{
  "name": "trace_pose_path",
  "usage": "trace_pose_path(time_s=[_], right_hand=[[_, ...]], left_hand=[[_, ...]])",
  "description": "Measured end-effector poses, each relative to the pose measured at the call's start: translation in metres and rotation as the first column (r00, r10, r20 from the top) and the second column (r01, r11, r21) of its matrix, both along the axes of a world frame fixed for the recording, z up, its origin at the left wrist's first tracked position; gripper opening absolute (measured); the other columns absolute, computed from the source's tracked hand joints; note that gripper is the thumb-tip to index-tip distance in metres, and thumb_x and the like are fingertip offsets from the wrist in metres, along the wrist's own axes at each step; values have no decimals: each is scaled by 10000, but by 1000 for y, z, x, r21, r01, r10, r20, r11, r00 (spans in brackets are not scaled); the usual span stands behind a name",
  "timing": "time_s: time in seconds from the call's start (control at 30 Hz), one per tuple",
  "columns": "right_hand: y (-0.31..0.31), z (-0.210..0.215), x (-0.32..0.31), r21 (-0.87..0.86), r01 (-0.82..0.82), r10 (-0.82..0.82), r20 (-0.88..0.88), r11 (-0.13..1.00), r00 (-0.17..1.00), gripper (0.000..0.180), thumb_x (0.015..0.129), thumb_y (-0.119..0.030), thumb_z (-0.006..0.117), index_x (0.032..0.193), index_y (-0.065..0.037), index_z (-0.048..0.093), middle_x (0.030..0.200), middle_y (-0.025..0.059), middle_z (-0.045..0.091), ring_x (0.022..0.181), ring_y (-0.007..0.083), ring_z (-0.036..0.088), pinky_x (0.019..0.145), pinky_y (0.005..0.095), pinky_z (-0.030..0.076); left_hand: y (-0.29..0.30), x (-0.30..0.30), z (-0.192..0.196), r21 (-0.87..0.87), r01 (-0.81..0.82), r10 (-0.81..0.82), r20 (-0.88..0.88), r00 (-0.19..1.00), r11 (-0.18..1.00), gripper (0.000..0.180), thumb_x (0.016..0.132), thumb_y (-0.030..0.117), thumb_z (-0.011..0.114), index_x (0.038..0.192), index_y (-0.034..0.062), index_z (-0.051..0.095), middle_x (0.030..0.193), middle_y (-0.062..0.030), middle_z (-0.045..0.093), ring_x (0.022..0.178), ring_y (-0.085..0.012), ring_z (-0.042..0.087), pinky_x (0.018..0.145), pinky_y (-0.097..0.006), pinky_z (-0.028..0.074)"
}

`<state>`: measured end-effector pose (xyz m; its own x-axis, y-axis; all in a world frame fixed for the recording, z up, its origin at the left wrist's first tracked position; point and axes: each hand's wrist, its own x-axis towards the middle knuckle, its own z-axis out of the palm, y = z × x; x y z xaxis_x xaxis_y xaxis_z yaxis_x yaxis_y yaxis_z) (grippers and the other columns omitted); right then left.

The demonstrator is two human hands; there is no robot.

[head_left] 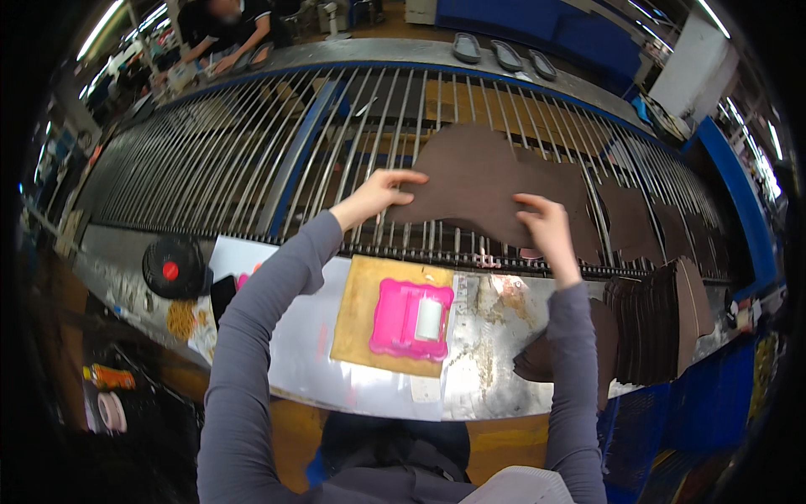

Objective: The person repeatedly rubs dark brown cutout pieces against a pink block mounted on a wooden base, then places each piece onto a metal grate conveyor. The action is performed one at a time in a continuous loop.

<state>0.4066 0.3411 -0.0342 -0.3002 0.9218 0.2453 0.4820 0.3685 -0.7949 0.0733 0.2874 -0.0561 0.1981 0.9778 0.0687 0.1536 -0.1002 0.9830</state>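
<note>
Fingers of left hand (375,195) half open, thumb and index parted, tips at left edge of dark brown cut sheet (466,181). Right hand (547,225) loosely curled, partly open, tips at sheet's right part; firm hold: cannot tell. Sheet lies on metal-bar conveyor (304,160), more brown sheets (630,223) right. Near side: pink tray (393,319) on tan board (354,328); brown stack (646,328) near right.

Orange bottle (111,377) near a pale roll (119,412), lower left
</note>
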Motion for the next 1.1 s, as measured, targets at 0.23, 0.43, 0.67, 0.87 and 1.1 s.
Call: trace_pose_path(time_s=[0.23, 0.43, 0.67, 0.87, 1.1], right_hand=[[60, -116, -45, -34, 38, -32, 157, 999, 987, 303, 708, -44, 756, 1010, -57, 749, 877, 173, 720, 833, 254, 706, 787, 328, 540], [47, -116, -41, 29, 128, -131, 291, 991, 948, 237, 747, -80, 725, 982, -63, 740, 969, 96, 706, 874, 259, 687, 788, 345, 534], [-57, -17, 49, 133, 95, -95, -6, 986, 995, 219, 864, -17, 654, 1080, 20, 663, 1006, 75, 675, 880, 131, 640, 755, 267, 503], [-200, -90, 233, 104, 643, -627, 382, 759, 679, 516, 768, -96, 750, 1236, 48, 586, 1265, 228, 568, 1194, 376, 540, 1030, 404, 415], [-223, -124, 289, 10, 762, -656, 515, 648, 552, 737, 584, -168, 893, 1189, 108, 575, 1162, 276, 610, 1101, 382, 598, 961, 408, 466]], left_hand=[[35, -23, -79, -284, -109, 74, -131, 989, 953, 458, 822, -92, 593, 1267, 9, 615, 1301, -139, 598, 1232, -217, 537, 1016, -325, 431], [29, -19, -88, -328, -173, 76, -288, 955, 929, 412, 805, -43, 645, 1209, 36, 658, 1232, -128, 627, 1122, -216, 597, 938, -313, 480], [-59, -57, -32, -130, -141, 127, -111, 986, 981, 347, 894, 90, 638, 1234, 22, 631, 1146, -57, 667, 1032, -146, 617, 939, -298, 474], [-189, -47, 47, -152, -164, 170, 25, 985, 975, 324, 943, 128, 618, 1244, 7, 619, 1192, -64, 658, 1099, -133, 604, 971, -294, 464], [-256, -25, 46, -158, -156, 144, -82, 986, 975, 294, 960, 111, 595, 1239, 22, 628, 1191, -57, 653, 1101, -129, 595, 971, -294, 468]])
